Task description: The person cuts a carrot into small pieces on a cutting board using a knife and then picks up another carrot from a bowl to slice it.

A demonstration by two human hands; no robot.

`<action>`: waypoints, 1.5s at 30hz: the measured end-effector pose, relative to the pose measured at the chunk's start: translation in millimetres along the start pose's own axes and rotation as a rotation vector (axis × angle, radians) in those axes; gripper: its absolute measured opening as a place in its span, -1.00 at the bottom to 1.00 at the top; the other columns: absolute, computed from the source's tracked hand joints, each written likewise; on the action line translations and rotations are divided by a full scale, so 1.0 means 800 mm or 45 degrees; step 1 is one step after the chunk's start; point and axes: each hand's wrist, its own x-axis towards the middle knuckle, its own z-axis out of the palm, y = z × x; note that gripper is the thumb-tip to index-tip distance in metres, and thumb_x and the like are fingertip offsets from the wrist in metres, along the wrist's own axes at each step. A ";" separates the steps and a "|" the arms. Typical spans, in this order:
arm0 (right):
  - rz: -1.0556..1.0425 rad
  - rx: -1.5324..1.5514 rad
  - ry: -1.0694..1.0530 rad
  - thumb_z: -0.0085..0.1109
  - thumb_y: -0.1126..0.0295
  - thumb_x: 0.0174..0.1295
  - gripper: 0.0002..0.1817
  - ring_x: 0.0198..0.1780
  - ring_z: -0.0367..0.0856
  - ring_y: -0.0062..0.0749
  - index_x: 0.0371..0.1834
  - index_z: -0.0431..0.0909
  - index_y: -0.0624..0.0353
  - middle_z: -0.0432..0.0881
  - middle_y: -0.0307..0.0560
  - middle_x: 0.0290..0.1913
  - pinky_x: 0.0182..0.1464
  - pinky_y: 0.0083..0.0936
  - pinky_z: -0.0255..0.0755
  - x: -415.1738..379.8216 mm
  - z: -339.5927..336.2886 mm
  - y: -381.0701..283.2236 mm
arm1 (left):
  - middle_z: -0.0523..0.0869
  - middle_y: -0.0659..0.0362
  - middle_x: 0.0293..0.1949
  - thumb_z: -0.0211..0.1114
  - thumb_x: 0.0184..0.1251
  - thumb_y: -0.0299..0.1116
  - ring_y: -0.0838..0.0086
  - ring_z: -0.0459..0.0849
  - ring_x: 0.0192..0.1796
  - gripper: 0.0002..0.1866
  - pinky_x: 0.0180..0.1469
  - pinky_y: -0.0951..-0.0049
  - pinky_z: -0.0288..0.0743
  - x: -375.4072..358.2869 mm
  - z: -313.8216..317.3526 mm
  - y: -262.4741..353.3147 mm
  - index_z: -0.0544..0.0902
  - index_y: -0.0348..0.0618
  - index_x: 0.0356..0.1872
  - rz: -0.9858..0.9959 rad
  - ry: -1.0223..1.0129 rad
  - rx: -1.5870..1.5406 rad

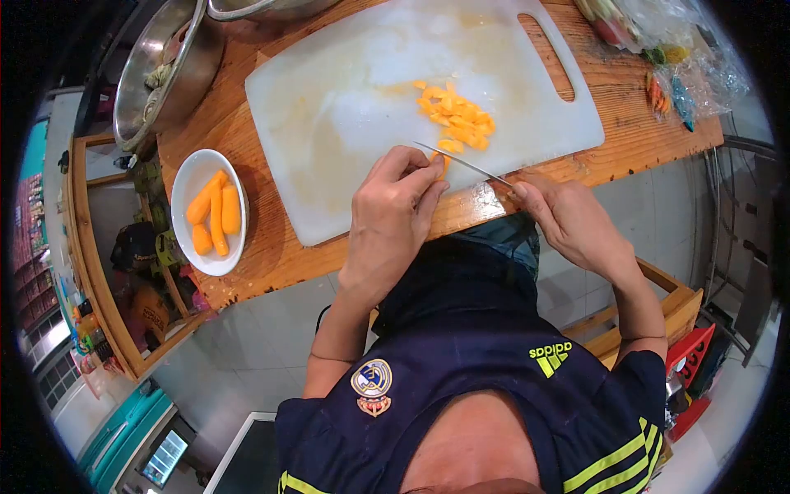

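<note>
My left hand (393,206) is closed on a peeled carrot (445,167) at the near edge of the white cutting board (329,156); most of the carrot is hidden behind the fingers. My right hand (576,222) grips a knife (473,166) by its handle. The blade lies across the carrot's end, close to my left fingertips. Just beyond the blade, a loose pile of chopped carrot (459,115) rests on the board. To the left, a white oval bowl (183,240) contains several peeled carrots (216,210).
The board lies on a wooden table (267,276). A metal basin (185,86) with contents I cannot make out stands at the back left, beside another metal vessel (263,6). Plastic bags (699,70) with vegetables and small orange chillies sit at the right end.
</note>
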 end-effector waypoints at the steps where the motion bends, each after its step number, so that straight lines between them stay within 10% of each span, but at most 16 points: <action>1: 0.009 -0.017 -0.013 -0.11 0.15 0.60 -0.57 -0.31 0.59 0.33 -0.24 0.58 0.29 0.60 0.34 -0.43 -0.24 0.05 0.43 0.000 -0.001 0.000 | 0.73 0.07 -0.20 0.52 0.14 -0.54 0.29 0.76 -0.21 -0.75 -0.15 0.34 0.64 0.000 0.000 0.000 0.80 -0.23 -0.12 -0.007 -0.006 -0.002; 45: 0.051 0.008 -0.008 -0.13 0.12 0.60 -0.52 -0.28 0.60 0.34 -0.26 0.61 0.32 0.60 0.37 -0.41 -0.19 0.05 0.45 0.011 0.004 -0.001 | 0.73 0.08 -0.23 0.53 0.14 -0.52 0.29 0.75 -0.27 -0.76 -0.21 0.36 0.62 -0.002 0.004 -0.005 0.80 -0.26 -0.14 0.018 0.045 -0.015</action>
